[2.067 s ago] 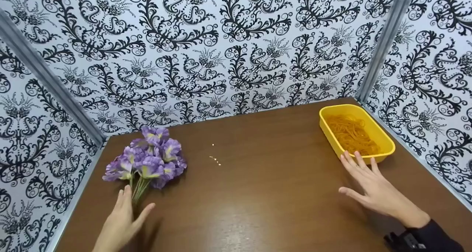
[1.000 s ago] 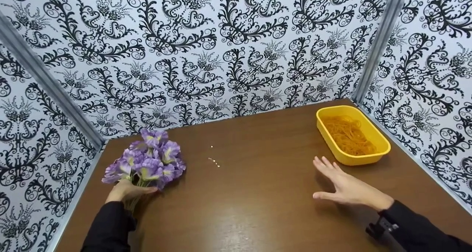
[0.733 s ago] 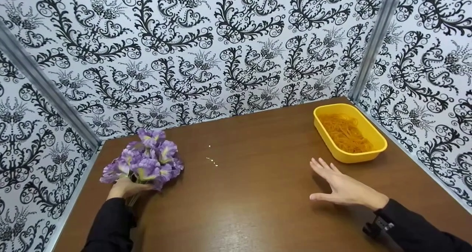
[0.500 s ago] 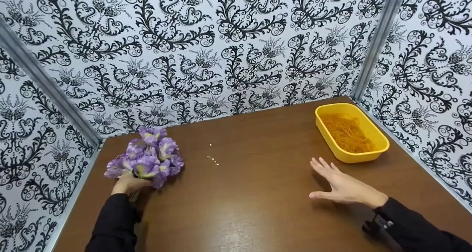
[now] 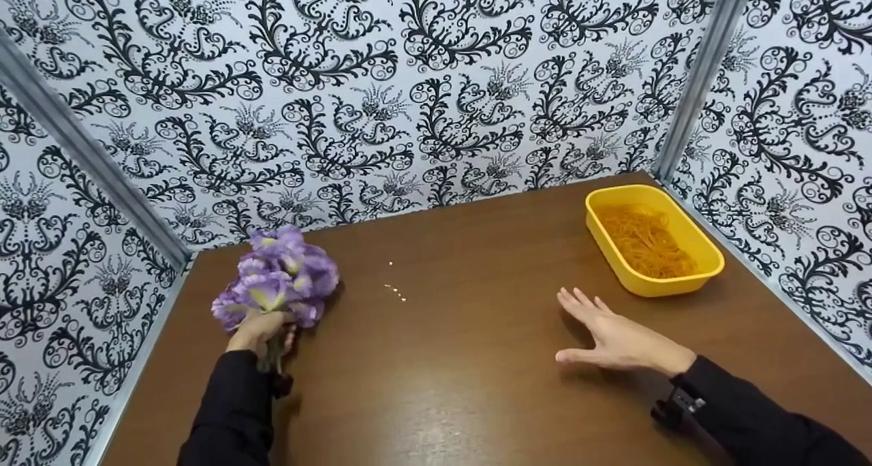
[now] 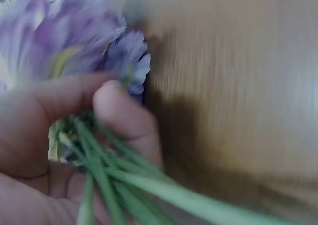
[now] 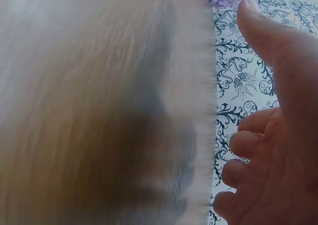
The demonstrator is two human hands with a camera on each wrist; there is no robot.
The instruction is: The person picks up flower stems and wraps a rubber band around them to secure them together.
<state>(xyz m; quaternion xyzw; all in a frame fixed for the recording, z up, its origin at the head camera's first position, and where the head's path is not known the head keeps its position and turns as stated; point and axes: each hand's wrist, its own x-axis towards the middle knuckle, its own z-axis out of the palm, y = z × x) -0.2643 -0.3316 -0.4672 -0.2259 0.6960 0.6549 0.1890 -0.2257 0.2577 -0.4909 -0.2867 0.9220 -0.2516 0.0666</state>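
And the left hand (image 5: 262,331) shifts inward from where it was half a second ago, bringing the purple flowers (image 5: 276,275) with it, while the right hand (image 5: 616,340) drifts left, further from the yellow tray (image 5: 671,287)! Left fingers are curled round the green stems (image 6: 149,190), just below the blooms, on the left side of the desk (image 5: 443,357). The right hand is spread, thumb apart, holding nothing, hovering near the tray with its orange strands (image 5: 647,241).

Now, the danger: that grip sits high and the stems fan out beneath it, so one could slip free if the fingers slacken. Loose stem ends might snag on the dark sleeve (image 5: 228,405) or scrape the desk, and a tight squeeze so close under the heads could crush petals.

Hard to see: the palm hides part of the stems, and the left wrist view cuts off their ends and blurs the petals. Are the blooms clear of the desk? Can't tell! The right wrist view smears too, catching only a corner of purple. Those pale specks (image 5: 395,291) are too small to identify.
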